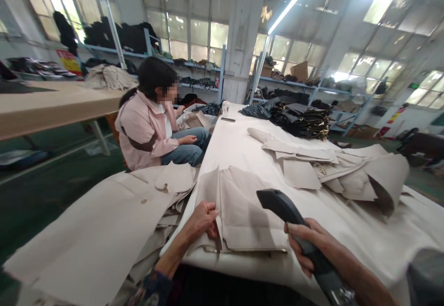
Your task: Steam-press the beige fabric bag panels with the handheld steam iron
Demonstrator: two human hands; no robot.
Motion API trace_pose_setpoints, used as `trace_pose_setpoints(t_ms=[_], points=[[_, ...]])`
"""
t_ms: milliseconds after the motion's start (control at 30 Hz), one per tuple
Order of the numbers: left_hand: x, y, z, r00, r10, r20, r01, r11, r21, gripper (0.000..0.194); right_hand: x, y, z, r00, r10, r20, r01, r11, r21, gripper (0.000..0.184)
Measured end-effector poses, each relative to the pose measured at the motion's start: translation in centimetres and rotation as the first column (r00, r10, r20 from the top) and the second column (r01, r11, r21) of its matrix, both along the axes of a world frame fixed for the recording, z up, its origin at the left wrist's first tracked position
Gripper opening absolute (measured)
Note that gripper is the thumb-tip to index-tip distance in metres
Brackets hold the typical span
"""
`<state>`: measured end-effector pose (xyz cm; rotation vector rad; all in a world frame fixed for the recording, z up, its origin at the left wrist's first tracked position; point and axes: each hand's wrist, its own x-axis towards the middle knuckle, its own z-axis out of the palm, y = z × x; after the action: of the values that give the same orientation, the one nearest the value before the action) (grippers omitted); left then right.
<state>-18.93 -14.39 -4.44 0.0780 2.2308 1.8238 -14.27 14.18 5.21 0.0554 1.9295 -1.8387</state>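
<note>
In the head view, my left hand (206, 219) is closed in a pinch on the raised edge of a beige fabric panel (249, 204). The panel lies on the near edge of the covered table, with a metal zipper (249, 250) along its front edge. My right hand (312, 241) grips a black curved handheld tool (287, 209); its exact kind I cannot make out. The tool's head is held above the panel's right side, pointing up and left. To my left lies a stack of beige pieces (104, 218), with small metal fittings on the upper ones.
A pile of beige pieces (343, 167) lies on the right of the white table (232, 139). Black items with gold hardware (305, 119) are stacked farther back, near a phone (228, 119) and a cup (225, 107). A seated person (149, 125) is beyond my left side.
</note>
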Motion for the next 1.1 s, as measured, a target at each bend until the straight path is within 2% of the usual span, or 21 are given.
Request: trace_pose_setpoints(t_ms=[33,100,133,200,233,267,333,400,467,533,700,900,1000,1100], points=[[0.0,0.1,0.3,1.0,-0.014,-0.015,0.013,0.999,-0.046,0.018,-0.4,1.2,0.1,0.999,-0.043,-0.016,0.044,0.999,0.019,0.025],[-0.2,0.7,1.1,0.986,-0.01,-0.165,-0.036,0.962,-0.272,0.02,-1.3,3.4,0.2,0.994,-0.101,-0.03,0.102,0.994,0.04,0.026],[-0.4,1.1,1.5,0.959,-0.013,-0.282,-0.112,0.898,-0.425,0.021,-1.8,4.3,0.2,0.992,-0.121,-0.028,0.122,0.991,0.046,0.027],[-1.3,2.4,2.1,0.863,-0.071,-0.5,-0.314,0.701,-0.64,0.017,-2.5,5.6,0.0,0.989,-0.15,-0.011,0.15,0.987,0.051,0.027],[-1.8,3.3,2.0,0.82,-0.108,-0.561,-0.382,0.628,-0.678,0.018,-2.8,5.9,-0.1,0.987,-0.163,-0.003,0.163,0.985,0.05,0.027],[-2.4,4.2,1.7,0.798,-0.139,-0.587,-0.401,0.605,-0.688,0.024,-3.2,6.1,-0.3,0.985,-0.173,0.002,0.173,0.984,0.045,0.026],[-3.3,5.9,0.5,0.776,-0.204,-0.596,-0.379,0.605,-0.701,0.035,-3.8,6.1,-0.6,0.985,-0.175,0.01,0.174,0.984,0.036,0.026],[-3.8,7.3,-1.1,0.767,-0.288,-0.574,-0.333,0.585,-0.739,0.039,-4.6,5.9,-1.1,0.985,-0.171,0.025,0.17,0.985,0.036,0.025],[-3.8,7.9,-2.4,0.76,-0.349,-0.548,-0.297,0.563,-0.771,0.04,-5.6,5.5,-1.6,0.986,-0.158,0.052,0.157,0.987,0.039,0.026],[-3.7,8.0,-2.9,0.765,-0.37,-0.526,-0.266,0.562,-0.783,0.041,-6.7,5.2,-2.2,0.989,-0.13,0.075,0.127,0.991,0.041,0.026],[-3.6,7.8,-2.9,0.785,-0.363,-0.501,-0.235,0.575,-0.784,0.043,-9.2,4.1,-3.2,0.991,-0.067,0.116,0.063,0.997,0.036,0.025],[-3.6,7.9,-2.9,0.772,-0.364,-0.521,-0.25,0.58,-0.775,0.044,-11.4,3.6,-3.6,0.992,-0.079,0.101,0.073,0.995,0.069,0.023],[-3.3,7.7,-2.7,0.77,-0.367,-0.521,-0.246,0.583,-0.775,0.046,-12.6,4.3,-3.4,0.99,-0.128,0.055,0.122,0.987,0.105,0.023],[-3.1,7.7,-2.5,0.763,-0.359,-0.538,-0.26,0.591,-0.763,0.046,-12.6,5.2,-2.5,0.975,-0.216,0.055,0.208,0.971,0.119,0.024]])
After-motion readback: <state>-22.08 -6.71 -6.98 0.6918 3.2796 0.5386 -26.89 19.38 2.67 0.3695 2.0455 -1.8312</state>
